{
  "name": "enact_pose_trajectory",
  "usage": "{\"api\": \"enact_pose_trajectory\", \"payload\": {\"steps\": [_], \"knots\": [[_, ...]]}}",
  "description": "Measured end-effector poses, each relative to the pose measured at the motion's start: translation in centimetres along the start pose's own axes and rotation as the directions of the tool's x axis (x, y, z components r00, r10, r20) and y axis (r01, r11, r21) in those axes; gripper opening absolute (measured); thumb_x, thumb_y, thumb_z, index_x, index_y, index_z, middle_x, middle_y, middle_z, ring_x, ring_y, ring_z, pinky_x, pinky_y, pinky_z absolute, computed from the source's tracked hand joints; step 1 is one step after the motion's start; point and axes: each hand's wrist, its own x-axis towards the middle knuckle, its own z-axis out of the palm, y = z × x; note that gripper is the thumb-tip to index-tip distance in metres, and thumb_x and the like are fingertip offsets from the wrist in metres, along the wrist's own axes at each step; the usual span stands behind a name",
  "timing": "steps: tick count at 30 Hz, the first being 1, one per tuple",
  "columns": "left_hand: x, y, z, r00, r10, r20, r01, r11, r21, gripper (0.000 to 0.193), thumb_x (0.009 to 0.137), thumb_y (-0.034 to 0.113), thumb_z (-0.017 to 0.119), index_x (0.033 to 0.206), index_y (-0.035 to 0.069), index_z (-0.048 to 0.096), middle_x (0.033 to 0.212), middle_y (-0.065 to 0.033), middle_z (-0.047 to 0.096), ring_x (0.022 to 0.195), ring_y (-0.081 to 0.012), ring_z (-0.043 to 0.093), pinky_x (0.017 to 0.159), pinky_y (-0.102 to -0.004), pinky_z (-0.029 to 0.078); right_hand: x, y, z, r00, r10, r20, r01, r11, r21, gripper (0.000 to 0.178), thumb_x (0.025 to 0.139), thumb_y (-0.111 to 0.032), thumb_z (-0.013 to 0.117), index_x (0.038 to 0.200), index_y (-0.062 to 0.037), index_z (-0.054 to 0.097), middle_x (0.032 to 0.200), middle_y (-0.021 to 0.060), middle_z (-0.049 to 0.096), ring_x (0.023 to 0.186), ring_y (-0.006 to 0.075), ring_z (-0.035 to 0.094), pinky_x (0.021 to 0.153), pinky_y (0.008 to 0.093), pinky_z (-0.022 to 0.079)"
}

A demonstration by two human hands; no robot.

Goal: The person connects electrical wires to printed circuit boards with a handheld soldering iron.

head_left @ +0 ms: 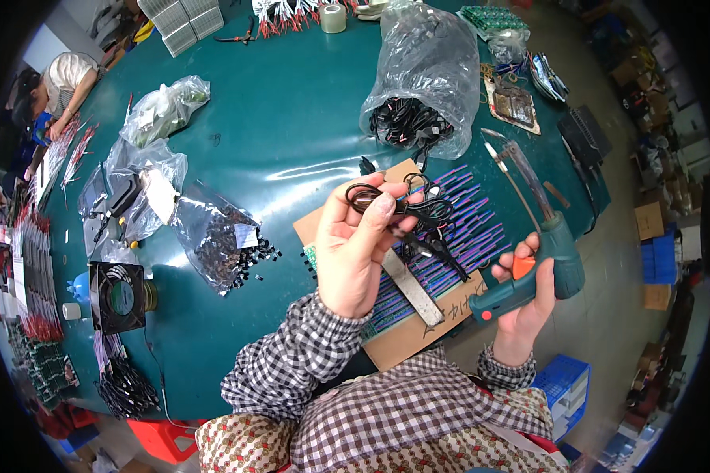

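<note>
My left hand (353,251) is closed on a coiled black cable (427,210), raised over a cardboard sheet (406,347). On that sheet lie rows of thin purple and blue wires (477,225) with green circuit boards (310,256) at their left ends. A flat metal bar (412,288) rests across the wires, partly behind my left hand. To the right, my right hand (525,307) grips a green soldering gun (562,256) by its handle, fingers by the orange trigger. Its long metal barrel points up and left, away from the wires.
A clear bag (430,47) full of black cables stands at the far side. Left of the cardboard lies a bag of small black parts (213,236), some spilled. A black fan (118,298) stands at the left. Another person (67,83) works at the far left.
</note>
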Motion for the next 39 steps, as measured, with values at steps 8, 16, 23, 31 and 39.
{"api": "enact_pose_trajectory", "payload": {"steps": [8,16,23,31,39], "knots": [[0.1,-1.6,0.4,0.963,-0.264,0.051,0.254,0.956,0.148,0.029,0.088,0.018,0.048,0.113,0.004,0.045,0.11,-0.0083,0.054,0.102,-0.0152,0.051,0.081,-0.0298,0.047,1.8,-0.4,1.8,0.997,-0.069,0.036,0.07,0.997,-0.014,0.03,0.085,-0.022,0.049,0.106,-0.0004,0.045,0.09,0.0078,0.052,0.081,0.0193,0.058,0.07,0.0343,0.052],[-0.8,-3.8,2.3,0.987,-0.159,0.018,0.157,0.985,0.076,0.028,0.089,0.017,0.044,0.114,0.003,0.042,0.11,-0.0087,0.053,0.1,-0.0145,0.051,0.081,-0.0263,0.044,2.4,0.7,3.3,0.994,-0.093,-0.055,0.076,0.961,-0.266,0.05,0.065,0.012,0.061,0.112,0.0022,0.045,0.092,0.0062,0.052,0.085,0.0155,0.053,0.08,0.0261,0.043],[-4.1,-5.2,1.8,0.903,-0.024,0.43,-0.396,0.348,0.85,0.052,0.083,0.023,0.055,0.123,-0.003,0.034,0.125,-0.0232,0.035,0.113,-0.0339,0.041,0.094,-0.0358,0.036,3.7,-1.7,3.1,0.979,-0.202,-0.038,0.182,0.937,-0.298,0.044,0.065,0.011,0.06,0.106,0.0005,0.048,0.089,0.0056,0.052,0.081,0.0147,0.053,0.074,0.0248,0.044],[-3.6,-6.7,0.0,0.925,-0.189,0.33,0.022,0.893,0.45,0.038,0.077,-0.003,0.043,0.115,-0.004,0.041,0.122,-0.0195,0.039,0.111,-0.0292,0.043,0.095,-0.0305,0.032,3.9,-2.5,4.7,0.984,-0.147,0.097,0.169,0.948,-0.269,0.046,0.064,0.012,0.061,0.106,0.0008,0.048,0.089,0.0068,0.052,0.081,0.0157,0.054,0.074,0.0271,0.046],[-5.5,2.0,0.9,0.902,-0.101,0.42,-0.399,0.179,0.899,0.073,0.067,0.022,0.07,0.124,-0.003,0.034,0.123,-0.0227,0.04,0.115,-0.0321,0.041,0.095,-0.0358,0.035,3.2,-1.9,5.6,0.947,-0.001,0.322,0.094,0.957,-0.274,0.042,0.064,0.01,0.065,0.103,0.0025,0.051,0.085,0.0066,0.056,0.078,0.0148,0.057,0.07,0.0259,0.047]]}}
